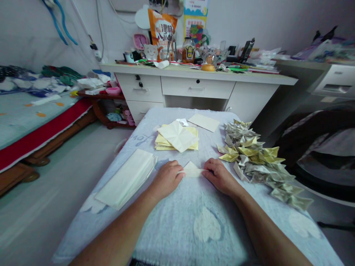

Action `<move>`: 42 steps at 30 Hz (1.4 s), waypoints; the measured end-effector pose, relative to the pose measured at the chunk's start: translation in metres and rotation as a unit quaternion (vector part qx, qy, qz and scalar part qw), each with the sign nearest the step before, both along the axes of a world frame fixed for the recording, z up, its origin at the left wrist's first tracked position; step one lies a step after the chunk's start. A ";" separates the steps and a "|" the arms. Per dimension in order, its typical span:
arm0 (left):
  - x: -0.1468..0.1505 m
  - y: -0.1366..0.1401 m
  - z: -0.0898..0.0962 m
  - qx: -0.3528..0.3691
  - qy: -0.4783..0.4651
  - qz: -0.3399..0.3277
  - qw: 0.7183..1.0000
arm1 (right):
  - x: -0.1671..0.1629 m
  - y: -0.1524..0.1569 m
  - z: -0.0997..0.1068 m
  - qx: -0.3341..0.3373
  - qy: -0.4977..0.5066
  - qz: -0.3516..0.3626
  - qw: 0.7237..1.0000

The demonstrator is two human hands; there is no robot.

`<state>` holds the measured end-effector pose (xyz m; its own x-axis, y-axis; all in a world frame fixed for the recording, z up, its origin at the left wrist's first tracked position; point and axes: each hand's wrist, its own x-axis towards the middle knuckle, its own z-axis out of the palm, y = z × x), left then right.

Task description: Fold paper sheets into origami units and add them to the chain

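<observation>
A small sheet of cream paper (pixel 192 170), partly folded with a triangular peak at its far side, lies between my hands on the cloth-covered table. My left hand (pixel 169 178) pinches its left end between thumb and fingers. At the opposite end, my right hand (pixel 219 175) grips the paper in the same way. Just beyond is a stack of yellow paper (pixel 162 145) with a creased white square (pixel 177 136) on top. To the left of my left hand rests a thick pile of long, folded white paper (pixel 127 179).
Many folded paper pieces (pixel 255 159), silvery and gold, run along the table's right side. A flat cream sheet (pixel 203 122) lies at the far edge. Behind stands a cluttered white desk (pixel 198 88); a washing machine (pixel 327 147) is at right, a bed (pixel 41 118) at left.
</observation>
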<state>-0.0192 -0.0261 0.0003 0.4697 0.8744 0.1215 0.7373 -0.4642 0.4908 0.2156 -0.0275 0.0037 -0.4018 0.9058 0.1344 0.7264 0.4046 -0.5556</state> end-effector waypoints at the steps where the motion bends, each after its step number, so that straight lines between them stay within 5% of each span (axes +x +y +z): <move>1: 0.000 0.000 0.000 0.002 0.004 0.005 1.000 | 0.000 0.001 -0.001 0.000 -0.002 -0.007 1.000; 42: -0.002 0.002 0.000 0.034 0.081 0.099 0.991 | -0.002 0.000 -0.003 0.005 -0.079 -0.063 0.995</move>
